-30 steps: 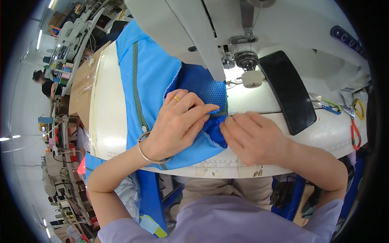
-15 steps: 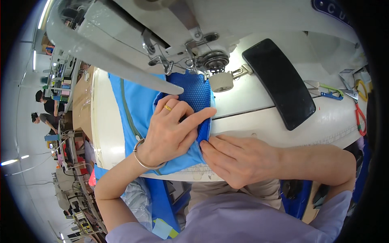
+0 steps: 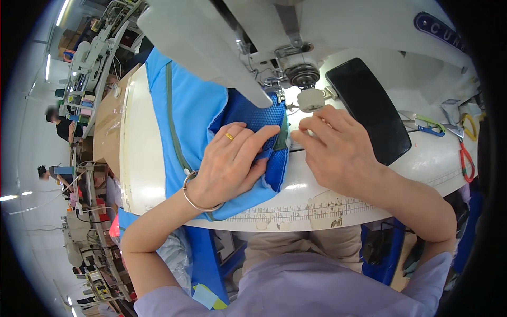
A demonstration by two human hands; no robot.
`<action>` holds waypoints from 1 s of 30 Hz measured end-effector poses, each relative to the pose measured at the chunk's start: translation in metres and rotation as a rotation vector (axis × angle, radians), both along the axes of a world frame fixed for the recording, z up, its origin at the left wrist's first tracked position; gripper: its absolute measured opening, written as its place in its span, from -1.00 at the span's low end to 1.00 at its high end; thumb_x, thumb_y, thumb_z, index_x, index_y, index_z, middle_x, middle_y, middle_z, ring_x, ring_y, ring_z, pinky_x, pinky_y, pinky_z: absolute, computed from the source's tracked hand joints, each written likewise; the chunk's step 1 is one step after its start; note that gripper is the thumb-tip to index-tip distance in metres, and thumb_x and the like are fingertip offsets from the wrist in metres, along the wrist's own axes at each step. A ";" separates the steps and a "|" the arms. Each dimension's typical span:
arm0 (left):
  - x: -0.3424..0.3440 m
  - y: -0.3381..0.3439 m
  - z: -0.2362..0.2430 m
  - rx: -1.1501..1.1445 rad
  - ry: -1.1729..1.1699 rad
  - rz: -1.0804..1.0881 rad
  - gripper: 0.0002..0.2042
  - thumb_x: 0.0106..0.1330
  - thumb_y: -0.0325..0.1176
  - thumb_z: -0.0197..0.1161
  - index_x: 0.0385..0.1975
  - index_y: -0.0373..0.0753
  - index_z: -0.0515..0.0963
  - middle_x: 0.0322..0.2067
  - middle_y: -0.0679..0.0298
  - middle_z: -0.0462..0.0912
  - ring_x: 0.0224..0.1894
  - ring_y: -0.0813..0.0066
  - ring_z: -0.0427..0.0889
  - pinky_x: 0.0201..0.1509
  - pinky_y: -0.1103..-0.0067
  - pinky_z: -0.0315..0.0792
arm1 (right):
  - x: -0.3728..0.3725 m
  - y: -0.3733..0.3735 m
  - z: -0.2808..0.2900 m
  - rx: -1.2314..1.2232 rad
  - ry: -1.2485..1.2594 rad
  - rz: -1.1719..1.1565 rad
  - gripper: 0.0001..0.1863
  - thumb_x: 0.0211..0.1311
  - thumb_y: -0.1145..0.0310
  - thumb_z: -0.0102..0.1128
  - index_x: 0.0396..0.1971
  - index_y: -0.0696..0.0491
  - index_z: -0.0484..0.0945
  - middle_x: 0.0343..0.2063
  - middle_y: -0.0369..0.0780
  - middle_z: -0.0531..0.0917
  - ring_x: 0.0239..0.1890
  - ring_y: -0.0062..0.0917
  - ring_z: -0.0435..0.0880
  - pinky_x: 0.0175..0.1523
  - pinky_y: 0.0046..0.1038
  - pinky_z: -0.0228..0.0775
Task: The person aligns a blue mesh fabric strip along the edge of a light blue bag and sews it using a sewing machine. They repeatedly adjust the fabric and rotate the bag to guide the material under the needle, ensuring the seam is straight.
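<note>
Light-blue cloth with a dark-blue mesh panel lies under the head of a sewing machine. My left hand rests on the cloth, its bent fingers and thumb gripping folded mesh near the right edge. Along that edge a dark green strip shows. My right hand is off the cloth, just on the near side of the white roller beside the presser foot. Its fingers are curled together; what they hold, if anything, is hidden.
A black phone lies right of the roller. Farther right are snips with a green-and-blue handle and red-handled scissors. A ruler tape runs along the table's near edge. Two people work at the far left.
My right hand has left the cloth's near edge and moved up and right toward the roller. The green strip now shows at the mesh edge. My left hand stays on the cloth.
</note>
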State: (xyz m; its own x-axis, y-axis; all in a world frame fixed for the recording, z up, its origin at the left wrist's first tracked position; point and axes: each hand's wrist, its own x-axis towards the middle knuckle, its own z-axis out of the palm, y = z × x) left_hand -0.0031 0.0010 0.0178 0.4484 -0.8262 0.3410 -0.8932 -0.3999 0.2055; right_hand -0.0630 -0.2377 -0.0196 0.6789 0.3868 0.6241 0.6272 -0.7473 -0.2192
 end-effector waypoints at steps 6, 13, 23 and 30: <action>0.003 0.004 -0.009 -0.061 -0.033 -0.019 -0.50 -0.03 -0.55 0.46 0.04 -0.27 0.69 -0.37 0.21 0.55 -0.21 0.15 0.60 0.15 0.25 0.53 | -0.003 0.003 0.003 -0.021 0.044 0.015 -0.71 -0.03 0.47 0.29 -0.23 0.20 0.66 -0.23 -0.17 0.61 -0.05 -0.30 0.57 0.05 -0.29 0.47; 0.005 0.007 -0.006 0.015 -0.064 -0.102 -0.49 0.02 -0.54 0.42 0.09 -0.26 0.69 -0.33 0.25 0.52 -0.21 0.22 0.56 0.22 0.19 0.52 | -0.001 0.002 0.002 -0.211 -0.115 0.023 -0.69 -0.02 0.41 0.31 -0.25 0.26 0.67 -0.25 -0.14 0.62 0.02 -0.25 0.57 0.20 -0.20 0.47; 0.008 0.003 -0.011 -0.019 -0.075 -0.159 -0.45 -0.10 -0.45 0.39 0.04 -0.34 0.68 -0.31 0.25 0.50 -0.25 0.28 0.55 0.27 0.18 0.50 | -0.020 0.018 0.006 -0.005 -0.011 0.269 -0.71 -0.04 0.46 0.39 -0.26 0.24 0.69 -0.24 -0.11 0.67 -0.11 -0.31 0.66 -0.06 -0.34 0.59; 0.020 -0.004 -0.008 -0.046 -0.123 -0.191 -0.52 -0.06 -0.46 0.34 -0.04 -0.42 0.66 -0.34 0.19 0.53 -0.22 0.22 0.56 0.21 0.24 0.47 | -0.020 0.015 0.008 0.003 -0.008 0.269 -0.70 -0.06 0.44 0.38 -0.28 0.23 0.68 -0.23 -0.05 0.70 -0.14 -0.29 0.67 -0.08 -0.33 0.61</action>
